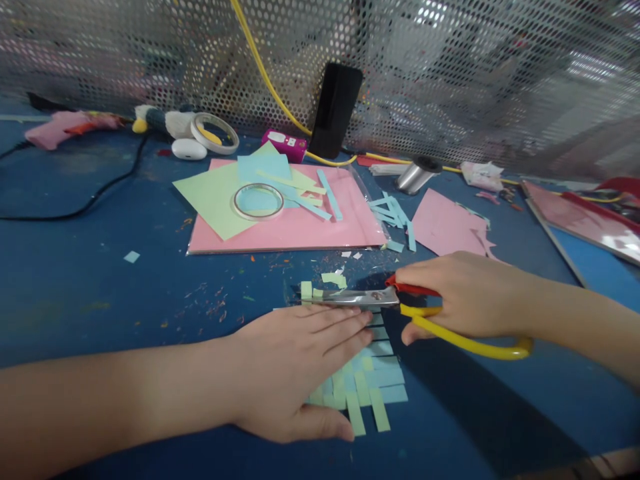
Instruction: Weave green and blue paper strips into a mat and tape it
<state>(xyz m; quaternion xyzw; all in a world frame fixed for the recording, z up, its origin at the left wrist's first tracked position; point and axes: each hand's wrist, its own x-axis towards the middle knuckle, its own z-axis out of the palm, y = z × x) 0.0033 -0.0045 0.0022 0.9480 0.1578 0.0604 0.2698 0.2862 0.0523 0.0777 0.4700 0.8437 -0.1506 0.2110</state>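
Paper weave [367, 379] hides partly under the left hand [300, 367].

The desk [150, 300] is dark blue, flecked with orange and pale specks. Centre the clock on the pink paper pack [300, 233] in its clear sleeve, lying flat on it. A magenta item [285, 143] sits at twelve o'clock, a silver cylinder [415, 179] between two and three. Loose blue strips [395, 208] lie at three, with a torn pink sheet [440, 223] farther out. The woven paper mat [361, 387] is at five, a black cord [50, 219] at nine, a white case [189, 150] at ten.
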